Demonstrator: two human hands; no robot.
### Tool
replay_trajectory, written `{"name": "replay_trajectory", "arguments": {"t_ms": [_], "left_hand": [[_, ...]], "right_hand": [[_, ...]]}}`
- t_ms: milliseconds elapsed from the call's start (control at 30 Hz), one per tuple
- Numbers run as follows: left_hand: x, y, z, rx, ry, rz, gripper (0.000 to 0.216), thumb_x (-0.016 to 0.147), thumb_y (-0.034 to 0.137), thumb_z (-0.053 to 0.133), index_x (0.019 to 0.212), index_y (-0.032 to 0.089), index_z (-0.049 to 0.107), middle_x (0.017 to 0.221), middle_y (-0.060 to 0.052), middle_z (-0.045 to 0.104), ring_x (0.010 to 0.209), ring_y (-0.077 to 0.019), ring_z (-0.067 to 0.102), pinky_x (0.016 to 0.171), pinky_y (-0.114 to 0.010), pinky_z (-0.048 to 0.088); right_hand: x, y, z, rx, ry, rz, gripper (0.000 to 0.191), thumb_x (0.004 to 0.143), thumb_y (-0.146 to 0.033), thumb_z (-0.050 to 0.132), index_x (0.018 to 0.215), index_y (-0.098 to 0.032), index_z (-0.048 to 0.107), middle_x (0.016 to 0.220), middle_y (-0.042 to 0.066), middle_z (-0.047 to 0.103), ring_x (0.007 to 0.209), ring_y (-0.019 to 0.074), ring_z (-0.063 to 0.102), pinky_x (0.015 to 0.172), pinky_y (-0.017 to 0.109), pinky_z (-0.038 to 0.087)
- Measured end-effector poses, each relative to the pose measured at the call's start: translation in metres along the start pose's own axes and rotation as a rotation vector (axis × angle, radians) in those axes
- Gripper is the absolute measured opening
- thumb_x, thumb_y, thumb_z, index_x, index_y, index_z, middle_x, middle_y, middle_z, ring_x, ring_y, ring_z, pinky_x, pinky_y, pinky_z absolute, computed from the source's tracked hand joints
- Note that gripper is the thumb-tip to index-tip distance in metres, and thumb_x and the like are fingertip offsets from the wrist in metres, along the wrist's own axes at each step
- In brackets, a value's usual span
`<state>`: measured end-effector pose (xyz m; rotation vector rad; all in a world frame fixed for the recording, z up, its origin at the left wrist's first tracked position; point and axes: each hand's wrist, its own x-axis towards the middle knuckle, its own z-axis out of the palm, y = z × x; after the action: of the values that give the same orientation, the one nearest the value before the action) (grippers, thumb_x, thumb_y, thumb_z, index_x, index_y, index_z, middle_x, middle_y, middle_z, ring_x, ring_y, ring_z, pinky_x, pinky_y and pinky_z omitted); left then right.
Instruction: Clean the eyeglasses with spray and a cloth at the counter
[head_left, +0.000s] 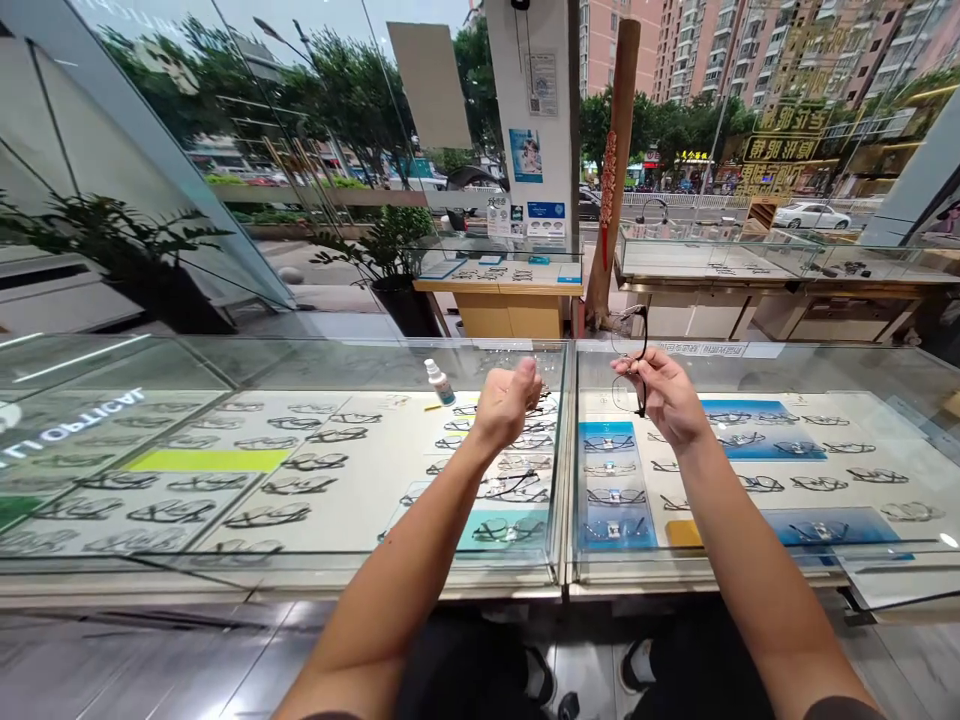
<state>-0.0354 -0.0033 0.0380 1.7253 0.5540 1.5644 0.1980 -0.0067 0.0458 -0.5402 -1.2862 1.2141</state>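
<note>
My right hand [673, 398] pinches a pair of eyeglasses [642, 348] near the bridge. Its dark frame is turned on end, with one lens above the fingers and the other below, over the right glass case. Level with it on the left, my left hand [504, 408] is closed, thumb on top; small bits show past its fingers, too small to name. A small white bottle [439, 383] with a blue label stands on the left glass top, beyond my left forearm. Close to the bottle lies a short yellow strip [433, 407].
Glass display cases [564, 560] run across in front of me, with rows of eyeglasses [268, 515] inside on white, blue and green panels. Further off are a wooden display cabinet [510, 312], a potted plant [405, 300], a wooden post [613, 170] and large windows facing a street.
</note>
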Motion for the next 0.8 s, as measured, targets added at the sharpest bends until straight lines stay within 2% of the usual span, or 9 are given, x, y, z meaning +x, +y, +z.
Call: {"name": "replay_trajectory", "arguments": {"t_ms": [100,167,233,267,333,433,500,633,800], "left_hand": [[0.018,0.021,-0.006,0.199,0.018,0.113,0.061,0.101,0.055,0.053,0.054,0.021,0.036,0.048,0.006,0.030,0.043,-0.0073,0.026,0.043,-0.025,0.020],[0.034,0.042,-0.009,0.365,-0.006,0.161,0.036,0.101,0.044,0.057,0.074,0.020,0.059,0.057,0.003,0.050,0.050,-0.0092,0.042,0.048,-0.023,0.033],[0.049,0.062,-0.012,0.505,-0.016,0.232,0.015,0.099,0.033,0.060,0.099,0.019,0.067,0.071,0.000,0.064,0.062,-0.0112,0.056,0.057,-0.024,0.043],[0.055,0.070,-0.013,0.548,0.004,0.283,0.014,0.098,0.029,0.061,0.103,0.019,0.069,0.076,-0.001,0.068,0.066,-0.0118,0.059,0.060,-0.024,0.046],[0.060,0.081,-0.016,0.582,0.093,0.388,0.015,0.100,0.029,0.060,0.098,0.019,0.072,0.076,-0.001,0.069,0.063,-0.0112,0.058,0.059,-0.024,0.045],[0.055,0.085,-0.019,0.579,0.195,0.539,0.029,0.105,0.038,0.056,0.093,0.020,0.075,0.065,0.002,0.064,0.049,-0.0089,0.045,0.049,-0.025,0.036],[0.049,0.086,-0.020,0.651,0.138,0.625,0.031,0.098,0.050,0.066,0.105,0.022,0.077,0.068,0.001,0.067,0.049,-0.0100,0.045,0.051,-0.026,0.038],[0.046,0.086,-0.015,0.849,0.007,0.728,0.077,0.071,0.063,0.089,0.133,0.024,0.069,0.083,-0.002,0.072,0.064,-0.0152,0.056,0.062,-0.028,0.047],[0.049,0.082,-0.011,0.859,-0.057,0.765,0.058,0.077,0.052,0.089,0.126,0.025,0.075,0.069,0.003,0.062,0.058,-0.0111,0.050,0.056,-0.023,0.041]], "right_hand": [[0.010,-0.025,0.007,-0.105,-0.104,0.000,0.034,0.078,-0.053,0.086,0.081,-0.025,0.066,0.088,0.000,0.073,0.099,0.0199,0.070,0.107,0.042,0.050],[0.019,-0.048,0.011,-0.219,-0.198,-0.003,0.032,0.081,-0.051,0.084,0.082,-0.024,0.067,0.089,0.001,0.073,0.096,0.0193,0.070,0.101,0.040,0.051],[0.028,-0.069,0.015,-0.290,-0.280,-0.016,0.030,0.082,-0.049,0.083,0.080,-0.022,0.068,0.087,0.002,0.073,0.092,0.0182,0.069,0.096,0.038,0.052],[0.030,-0.078,0.017,-0.307,-0.311,-0.025,0.030,0.083,-0.048,0.083,0.080,-0.022,0.069,0.086,0.002,0.073,0.089,0.0174,0.069,0.093,0.036,0.052],[0.033,-0.091,0.022,-0.304,-0.350,-0.033,0.028,0.083,-0.045,0.083,0.080,-0.022,0.070,0.083,0.002,0.073,0.084,0.0164,0.068,0.089,0.035,0.053],[0.032,-0.096,0.028,-0.282,-0.417,-0.004,0.026,0.084,-0.044,0.083,0.080,-0.021,0.071,0.084,0.003,0.074,0.082,0.0164,0.068,0.083,0.034,0.055],[0.029,-0.096,0.030,-0.275,-0.463,0.033,0.025,0.085,-0.043,0.082,0.081,-0.021,0.072,0.086,0.003,0.074,0.081,0.0161,0.069,0.082,0.033,0.056],[0.026,-0.094,0.032,-0.256,-0.537,0.115,0.024,0.086,-0.041,0.081,0.080,-0.020,0.070,0.085,0.003,0.075,0.078,0.0148,0.069,0.081,0.032,0.058],[0.029,-0.093,0.032,-0.259,-0.553,0.164,0.024,0.087,-0.040,0.080,0.080,-0.019,0.070,0.082,0.003,0.076,0.078,0.0148,0.070,0.081,0.031,0.058]]}}
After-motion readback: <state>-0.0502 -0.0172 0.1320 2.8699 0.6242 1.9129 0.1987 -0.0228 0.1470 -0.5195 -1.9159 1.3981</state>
